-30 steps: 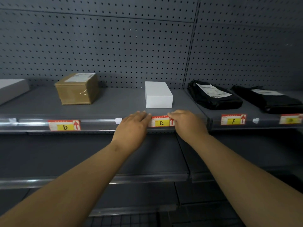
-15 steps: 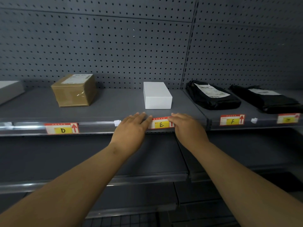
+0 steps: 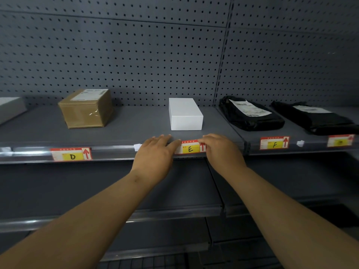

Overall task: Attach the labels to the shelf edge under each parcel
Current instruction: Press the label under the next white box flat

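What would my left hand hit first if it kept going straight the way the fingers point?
Probably the white box. The left hand points up and slightly right across the shelf edge, with bare shelf between; depth is hard to judge, so it might pass just left.

There is a single head-worn view. It faces forward and slightly down, close to the shelf edge [image 3: 116,150]. The pegboard back wall [image 3: 136,55] fills the upper half.
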Available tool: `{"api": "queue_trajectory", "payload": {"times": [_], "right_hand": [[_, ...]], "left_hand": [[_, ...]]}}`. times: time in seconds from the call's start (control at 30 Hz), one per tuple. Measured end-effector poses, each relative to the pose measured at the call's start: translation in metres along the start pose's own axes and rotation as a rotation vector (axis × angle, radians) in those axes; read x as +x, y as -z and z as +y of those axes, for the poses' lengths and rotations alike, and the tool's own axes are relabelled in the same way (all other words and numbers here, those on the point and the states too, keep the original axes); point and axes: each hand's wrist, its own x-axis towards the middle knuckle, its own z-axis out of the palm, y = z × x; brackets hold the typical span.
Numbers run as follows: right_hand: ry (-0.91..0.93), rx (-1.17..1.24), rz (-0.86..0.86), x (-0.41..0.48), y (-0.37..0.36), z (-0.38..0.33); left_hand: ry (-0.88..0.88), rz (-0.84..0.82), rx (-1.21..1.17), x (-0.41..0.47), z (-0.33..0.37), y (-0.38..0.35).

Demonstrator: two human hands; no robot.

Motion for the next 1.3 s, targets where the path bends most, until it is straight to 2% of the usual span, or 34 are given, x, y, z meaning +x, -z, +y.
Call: {"api": "queue_trajectory", "payload": {"times": [0.63, 0.9, 1.03, 1.13, 1.3], "right_hand": [[0.003, 0.037, 0.006, -0.001, -0.010, 0.008], [-0.112, 0.164, -0.046, 0.000, -0.017, 0.012], [-0.059, 0.094, -0.053, -0.002, -0.012, 0.010], [0.001, 0.033, -0.011, -0.003, -0.004, 0.013], [-0.048, 0.017, 0.113, -0.002, 0.019, 0.030]], "left_hand": [[0.006, 0.006, -0.043, -0.004, 0.000, 0.000], [0.019, 0.005, -0.027, -0.006, 0.002, -0.002], [0.015, -0.008, -0.034, -0.006, 0.002, -0.001], [0.009, 0.005, -0.049, -0.006, 0.003, 0.001], [-0.061, 0.059, -0.083, 0.006, 0.017, 0.008]]}}
